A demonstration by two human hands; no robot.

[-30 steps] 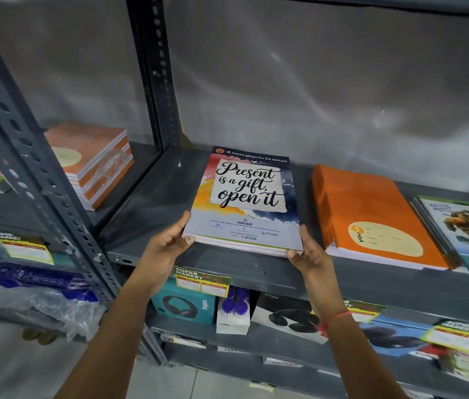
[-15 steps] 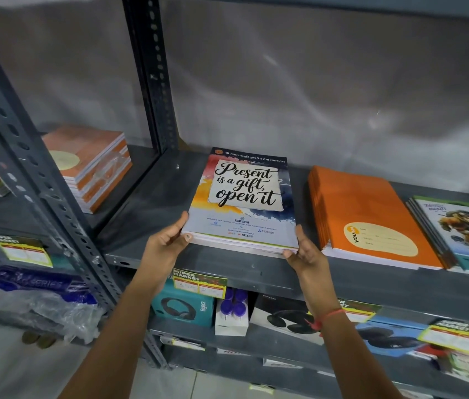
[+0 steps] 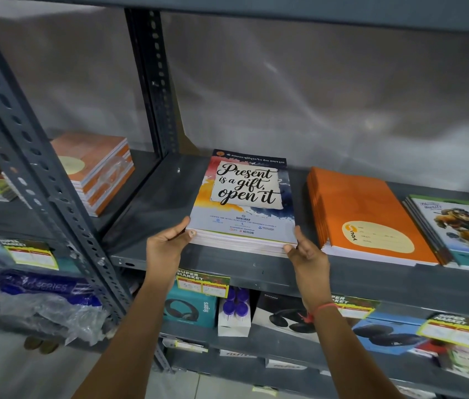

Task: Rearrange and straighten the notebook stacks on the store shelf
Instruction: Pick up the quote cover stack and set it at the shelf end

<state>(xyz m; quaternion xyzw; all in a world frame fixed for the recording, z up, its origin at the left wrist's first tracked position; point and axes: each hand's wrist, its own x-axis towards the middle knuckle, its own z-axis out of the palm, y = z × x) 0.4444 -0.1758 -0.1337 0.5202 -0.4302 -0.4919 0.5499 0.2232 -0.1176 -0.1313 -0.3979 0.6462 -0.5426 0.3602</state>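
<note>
Fingers [image 3: 191, 233] of the left hand [image 3: 167, 246] pinch the near left corner of the stack [image 3: 243, 203] at frame centre; the right hand [image 3: 308, 254] clasps the near right corner, thumb up along the side edge. It lies flat on the shelf [image 3: 227, 262], apart from the orange stack [image 3: 365, 214] to its right. Glossy covers likely slide over one another, and thin notebooks flex, so squeezing opposite edges suits squaring them. Both forearms reach up from the lower frame, wrists bent slightly inward.

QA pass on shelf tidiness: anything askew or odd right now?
Mildly: the "Present is a gift" notebook stack, gripped at its front corners by left hand and right hand, sits slightly rotated against the grey metal shelf edge. Orange notebook stack fans leftward.
</note>
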